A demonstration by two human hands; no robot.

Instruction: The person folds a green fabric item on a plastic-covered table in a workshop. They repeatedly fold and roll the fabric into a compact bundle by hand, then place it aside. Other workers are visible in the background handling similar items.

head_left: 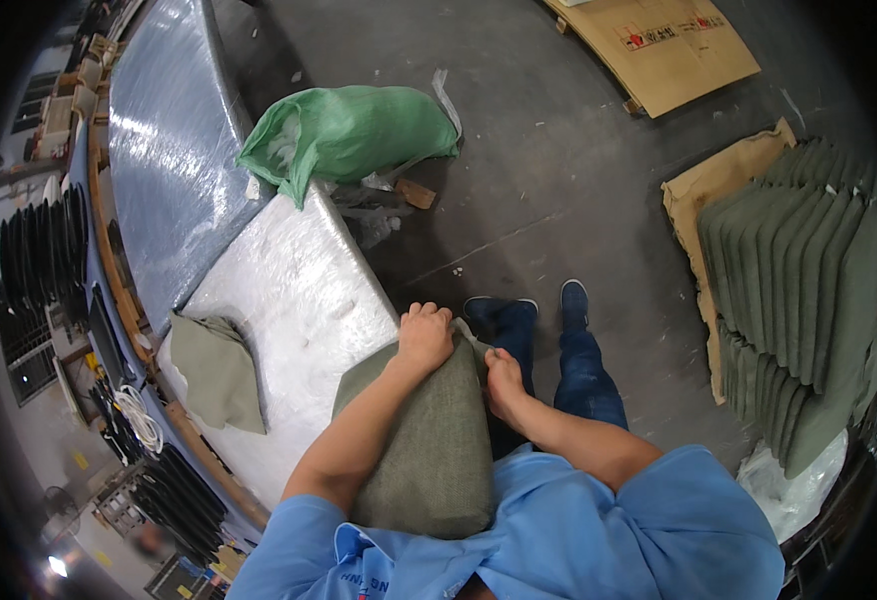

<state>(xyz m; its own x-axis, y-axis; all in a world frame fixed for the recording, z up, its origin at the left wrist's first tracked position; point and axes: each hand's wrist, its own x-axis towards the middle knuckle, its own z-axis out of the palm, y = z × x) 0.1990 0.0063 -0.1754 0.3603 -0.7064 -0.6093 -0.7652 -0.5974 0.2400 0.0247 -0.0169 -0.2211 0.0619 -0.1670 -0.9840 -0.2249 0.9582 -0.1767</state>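
Observation:
A thick grey-green fabric-covered cushion [429, 450] lies on the plastic-wrapped work surface, against my body. At its far end my left hand [426, 340] is closed over the edge, fingers bent round the fabric. My right hand [504, 382] pinches a loose flap of the cover [471, 338] at the far right corner. Its fingertips are partly hidden behind the thumb. To the left, a loose piece of matching grey-green fabric [217, 370] lies flat on the white wrapped surface [289, 290].
Beyond the surface's far end a green woven sack [359, 135] gapes, with white filling inside. Stacked grey-green cushions [789, 270] stand on cardboard at the right. A flat cardboard sheet [664, 55] is at the far right. Shelving with dark items [44, 250] lines the left.

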